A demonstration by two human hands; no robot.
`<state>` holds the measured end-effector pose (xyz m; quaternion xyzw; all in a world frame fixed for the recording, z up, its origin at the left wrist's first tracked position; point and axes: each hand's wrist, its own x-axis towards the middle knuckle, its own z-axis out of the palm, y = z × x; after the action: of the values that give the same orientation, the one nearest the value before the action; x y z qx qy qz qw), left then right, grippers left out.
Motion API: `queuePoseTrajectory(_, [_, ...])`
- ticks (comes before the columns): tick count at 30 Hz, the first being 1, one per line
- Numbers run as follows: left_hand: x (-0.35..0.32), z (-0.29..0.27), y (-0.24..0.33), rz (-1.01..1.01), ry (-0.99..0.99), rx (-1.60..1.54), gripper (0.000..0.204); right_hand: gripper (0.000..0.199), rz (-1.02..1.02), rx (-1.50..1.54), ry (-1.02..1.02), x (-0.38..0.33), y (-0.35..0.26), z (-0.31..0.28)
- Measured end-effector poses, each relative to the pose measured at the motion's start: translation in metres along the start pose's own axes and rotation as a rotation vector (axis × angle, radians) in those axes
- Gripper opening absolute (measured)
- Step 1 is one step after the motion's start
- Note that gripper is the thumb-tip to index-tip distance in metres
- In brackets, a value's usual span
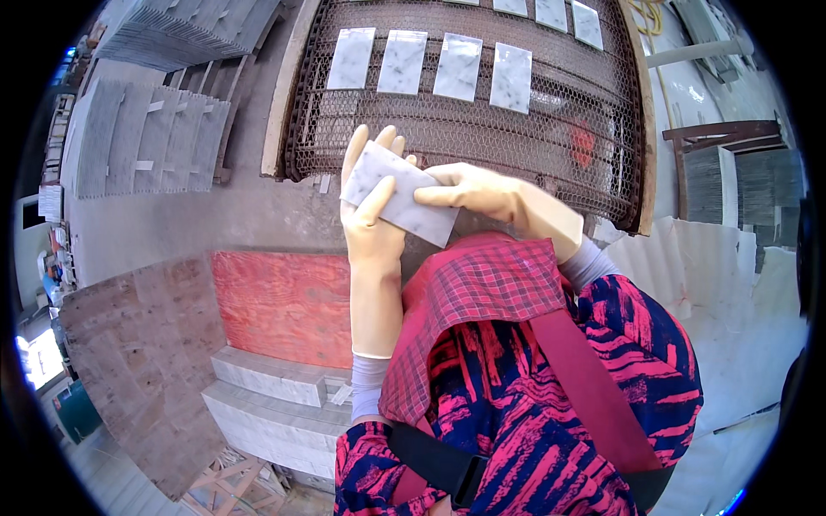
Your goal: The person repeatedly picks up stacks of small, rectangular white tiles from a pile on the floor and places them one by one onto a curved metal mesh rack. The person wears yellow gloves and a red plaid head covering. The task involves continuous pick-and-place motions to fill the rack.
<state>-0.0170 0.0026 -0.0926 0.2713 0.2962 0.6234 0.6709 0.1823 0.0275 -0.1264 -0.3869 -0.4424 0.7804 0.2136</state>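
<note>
A grey-white marble tile (pixel 400 193), small and rectangular, is held in front of my chest, just short of the wire-mesh conveyor belt (pixel 551 146). My left hand (pixel 372 206), in a tan rubber glove, grips its left end with the thumb across the face. My right hand (pixel 471 191), also gloved, rests on the tile's right end with fingers on top. Several similar white tiles (pixel 402 62) lie in a row on the belt farther away, with more tiles (pixel 551 12) beyond.
Stacks of grey tiles (pixel 146 133) stand on pallets at the left. A red board (pixel 284 301) and a brown board (pixel 142 344) lie at lower left above stacked marble tiles (pixel 275 404). White corrugated sheets (pixel 731 292) lie at the right.
</note>
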Motion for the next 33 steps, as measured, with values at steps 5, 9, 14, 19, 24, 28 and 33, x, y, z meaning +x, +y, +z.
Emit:
queuePoseTrajectory(5, [0.000,-0.016,-0.003,-0.093,0.250,0.092,0.062,0.040,-0.041,0.161,0.309,-0.005,0.008,-0.020])
queuePoseTrajectory(9, [-0.015,-0.047,-0.006,-0.125,0.230,0.087,0.058,0.043,-0.143,-0.120,0.910,-0.012,-0.001,-0.103])
queuePoseTrajectory(14, [-0.030,-0.073,-0.022,-0.237,0.246,0.049,0.060,0.048,0.043,-0.495,1.463,-0.020,0.019,-0.223])
queuePoseTrajectory(19, [-0.035,-0.076,-0.026,-0.264,0.230,0.026,0.062,0.050,0.196,-0.409,1.438,-0.020,0.030,-0.251])
queuePoseTrajectory(24, [-0.037,-0.078,-0.026,-0.268,0.254,0.003,0.056,0.049,0.378,-0.961,1.490,-0.030,0.027,-0.251])
queuePoseTrajectory(28, [-0.041,-0.084,-0.041,-0.246,0.302,-0.027,0.056,0.047,0.373,-1.205,1.448,-0.042,0.007,-0.230])
queuePoseTrajectory(33, [-0.056,-0.109,-0.058,-0.248,0.363,-0.056,0.061,0.048,0.086,-1.195,1.305,-0.023,0.022,-0.209])
